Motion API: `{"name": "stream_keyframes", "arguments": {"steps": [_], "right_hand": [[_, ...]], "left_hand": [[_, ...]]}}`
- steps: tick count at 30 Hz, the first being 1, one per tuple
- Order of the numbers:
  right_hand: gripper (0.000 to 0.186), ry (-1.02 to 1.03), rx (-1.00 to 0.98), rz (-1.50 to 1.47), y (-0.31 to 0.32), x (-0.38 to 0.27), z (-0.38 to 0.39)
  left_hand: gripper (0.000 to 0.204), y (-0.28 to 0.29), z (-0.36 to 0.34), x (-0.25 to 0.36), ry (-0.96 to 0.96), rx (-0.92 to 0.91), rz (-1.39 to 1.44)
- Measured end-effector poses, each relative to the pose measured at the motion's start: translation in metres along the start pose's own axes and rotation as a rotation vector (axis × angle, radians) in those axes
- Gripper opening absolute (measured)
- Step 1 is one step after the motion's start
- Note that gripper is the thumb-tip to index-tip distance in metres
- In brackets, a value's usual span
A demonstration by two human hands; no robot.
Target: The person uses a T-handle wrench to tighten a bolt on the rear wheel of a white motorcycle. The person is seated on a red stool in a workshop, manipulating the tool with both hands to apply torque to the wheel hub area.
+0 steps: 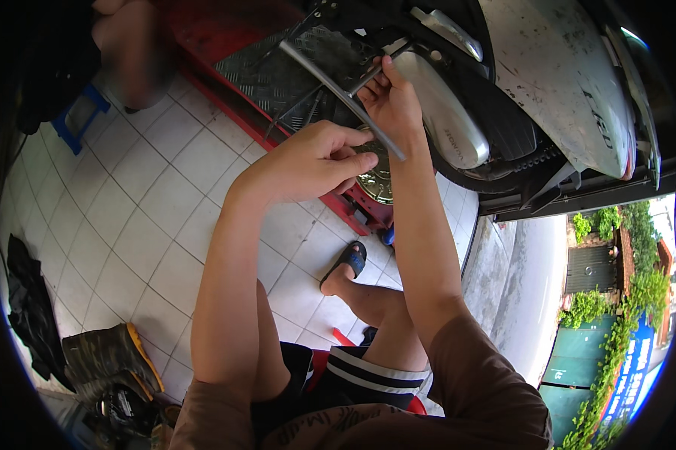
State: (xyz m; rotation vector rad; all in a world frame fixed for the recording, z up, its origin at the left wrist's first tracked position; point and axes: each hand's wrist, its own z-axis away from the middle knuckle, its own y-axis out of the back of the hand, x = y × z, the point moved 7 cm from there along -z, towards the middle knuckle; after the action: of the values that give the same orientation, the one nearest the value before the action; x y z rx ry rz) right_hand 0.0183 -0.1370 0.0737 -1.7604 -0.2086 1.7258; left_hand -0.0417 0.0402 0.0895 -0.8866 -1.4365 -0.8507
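Note:
My right hand is closed around the shaft of a T-handle wrench, below a parked motorbike's side. The wrench's long grey crossbar slants down to the right, across my right wrist. Its shaft points up toward the silver exhaust cover and the dark frame; the far tip is hard to make out. My left hand is beside the lower part of the crossbar, fingers bent and apart, the fingertips at or near the bar. Nothing shows inside the left hand. Part of a shiny round metal dish shows behind the hands.
The motorbike stands on a red lift platform with a treadplate surface. Another person's blurred limb and a blue stool are at the upper left. Boots and black cloth lie on the tiled floor, lower left.

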Motion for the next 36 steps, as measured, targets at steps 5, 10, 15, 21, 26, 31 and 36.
{"name": "stream_keyframes", "arguments": {"steps": [5,10,15,21,26,31,36], "right_hand": [[0.015,-0.011,0.017,0.019,0.001,0.004,-0.002],[0.015,-0.010,-0.012,-0.052,0.029,0.000,-0.008],[0.018,0.010,0.112,0.025,0.025,0.001,-0.006],[0.019,-0.047,0.060,0.067,0.031,0.004,-0.021],[0.011,0.197,0.260,0.503,0.036,-0.028,-0.050],[0.012,0.242,0.425,0.729,0.063,-0.069,-0.105],[0.023,0.301,0.569,0.738,0.063,-0.079,-0.112]], "left_hand": [[0.053,0.022,0.002,0.009,-0.063,0.303,0.044],[0.050,0.014,0.001,0.006,0.014,0.054,0.045],[0.057,0.037,0.003,0.008,-0.275,0.484,-0.270],[0.039,0.029,-0.015,-0.017,-0.051,0.575,-0.489],[0.037,0.031,-0.020,-0.028,-0.127,0.657,-0.327],[0.033,0.019,-0.028,-0.031,-0.186,0.602,-0.264],[0.034,0.024,-0.026,-0.028,-0.309,0.691,-0.205]]}}
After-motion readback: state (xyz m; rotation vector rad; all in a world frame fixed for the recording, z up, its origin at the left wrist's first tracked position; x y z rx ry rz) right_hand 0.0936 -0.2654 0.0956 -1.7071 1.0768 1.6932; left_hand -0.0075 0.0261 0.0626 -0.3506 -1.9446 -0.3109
